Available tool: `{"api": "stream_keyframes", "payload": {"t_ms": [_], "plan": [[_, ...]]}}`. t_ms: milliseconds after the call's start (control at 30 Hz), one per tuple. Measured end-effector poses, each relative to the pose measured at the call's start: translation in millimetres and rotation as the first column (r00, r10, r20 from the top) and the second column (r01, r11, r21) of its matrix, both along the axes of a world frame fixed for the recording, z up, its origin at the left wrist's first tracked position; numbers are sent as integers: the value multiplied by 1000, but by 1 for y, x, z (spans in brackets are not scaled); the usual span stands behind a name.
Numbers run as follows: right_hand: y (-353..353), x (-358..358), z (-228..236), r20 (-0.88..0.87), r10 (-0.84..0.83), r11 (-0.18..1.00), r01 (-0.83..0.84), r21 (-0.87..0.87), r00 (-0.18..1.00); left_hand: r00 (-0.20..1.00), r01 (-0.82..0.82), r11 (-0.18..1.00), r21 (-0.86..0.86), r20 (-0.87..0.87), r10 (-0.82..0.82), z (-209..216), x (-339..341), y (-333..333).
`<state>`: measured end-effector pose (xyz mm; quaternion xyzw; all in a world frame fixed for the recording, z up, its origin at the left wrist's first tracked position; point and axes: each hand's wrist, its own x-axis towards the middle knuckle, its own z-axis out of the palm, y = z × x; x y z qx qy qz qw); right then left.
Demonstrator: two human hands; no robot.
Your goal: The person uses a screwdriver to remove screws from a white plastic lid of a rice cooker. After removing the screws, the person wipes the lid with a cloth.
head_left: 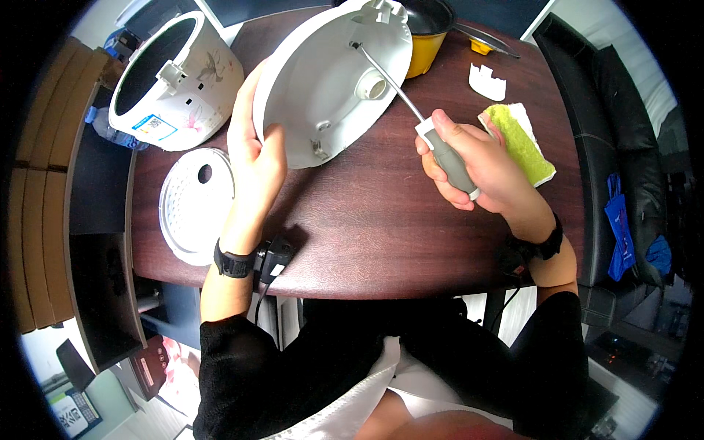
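On the dark reddish-brown table (411, 242), whose smooth top showed a fine wood grain, a round white plastic shell (330, 81) stood tilted on its edge, its hollow, matte inner face turned toward the person. The left hand (253, 158) was clamped on the shell's near rim, thumb inside and fingers wrapped behind the curved wall. The right hand (480, 165) was closed tight around the grey, rubbery handle of a screwdriver (422, 128), whose slim, shiny metal shaft ran up and left into the shell, its tip resting at a spot near the upper rim, just above a short round moulded boss. Left of the shell, a white rice cooker body (176, 81) lay on its side, a cylinder with a dark interior and a faint printed pattern on its glossy wall. Below it lay a flat, round metal plate (194, 205), dotted with small perforations and pierced by one larger hole. Just beside the right hand rested a yellow-green sponge cloth (521, 143) with a coarse, nubbly surface, and beyond it a small white plastic piece (488, 82). A yellow pot (427, 33) with a dark inside stood behind the shell.
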<state>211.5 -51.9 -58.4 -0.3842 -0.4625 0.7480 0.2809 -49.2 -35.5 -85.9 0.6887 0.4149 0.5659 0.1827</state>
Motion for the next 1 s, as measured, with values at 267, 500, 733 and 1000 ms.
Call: {"api": "stream_keyframes", "payload": {"t_ms": [267,500,733,1000], "plan": [[12,9,-8,478,-725,382,-288,878,496,1000,-7,1000,-1,-20,7,4,2,-4],[5,9,8,608,-282,908,1,419,742,1000,-20,1000,-9,-6,20,2,1,-2],[3,2,-4,243,-68,987,30,158,968,1000,-16,1000,5,-25,16,1,1,-2],[-2,7,-5,177,-68,993,50,104,982,999,-50,998,-36,7,50,3,2,-3]]}}
